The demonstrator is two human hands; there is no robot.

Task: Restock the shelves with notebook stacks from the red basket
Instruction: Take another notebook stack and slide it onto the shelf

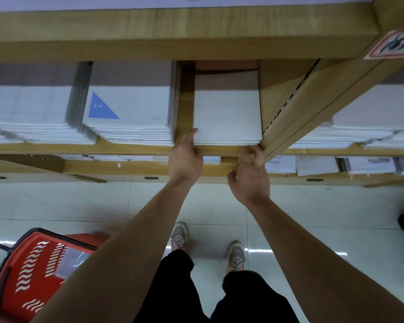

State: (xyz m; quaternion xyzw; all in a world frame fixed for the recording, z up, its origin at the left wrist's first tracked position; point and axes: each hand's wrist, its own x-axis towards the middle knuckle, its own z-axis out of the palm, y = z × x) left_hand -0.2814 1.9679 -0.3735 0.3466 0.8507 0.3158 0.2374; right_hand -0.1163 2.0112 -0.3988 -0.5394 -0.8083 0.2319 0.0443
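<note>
While our left hand (185,157) and right hand (250,180) grip the front corners of the notebook stack (226,113) at twelve o'clock on the shelf (138,150), uneven pushing could jam it against the divider (282,96).

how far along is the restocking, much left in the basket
Done: one notebook stack sits in the narrow shelf slot. In hand: the left hand and right hand grip its front corners, apparently squaring it up. Left: the red basket on the floor seems to hold a wrapped pack; an arm hides the rest.
</note>
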